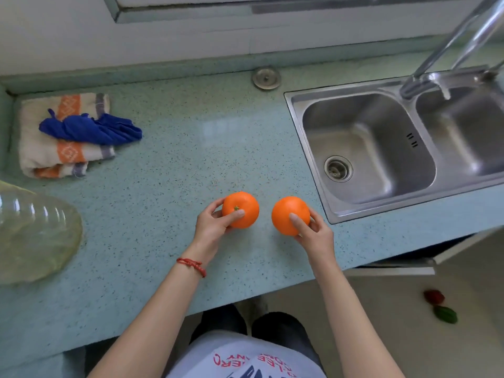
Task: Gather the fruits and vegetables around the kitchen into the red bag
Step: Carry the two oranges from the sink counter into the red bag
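Clutter, left: folded cream towel with orange patterned bands (pixel 64 137) near the back corner, a crumpled blue cloth (pixel 90 129) lying on top of it; a clear glass lid or bowl (pixel 35 233) at the left edge, partly cut off.
Right side: double-bowl stainless steel sink (pixel 381 148) with a chrome tap (pixel 447 55) over the divider; a round metal cap (pixel 266 77) set in the counter behind.
Floor: a red pepper-like vegetable (pixel 434 296) and a green one (pixel 446 314) touching each other, well apart from me, blurred.
Obstructions: nothing lies between the oranges and my hands.
Surface: pale green speckled stone countertop (pixel 177 159); white wall behind.
Left hand (pixel 215 225): wrapped around a round orange with green stem (pixel 240 210), thumb on top; red string bracelet (pixel 192 266) on the wrist.
Right hand (pixel 313 233): gripping a second smooth round orange (pixel 290 215) from its right side.
Oranges: just beside each other, apart, at the front of the counter.
Red bag: not seen.
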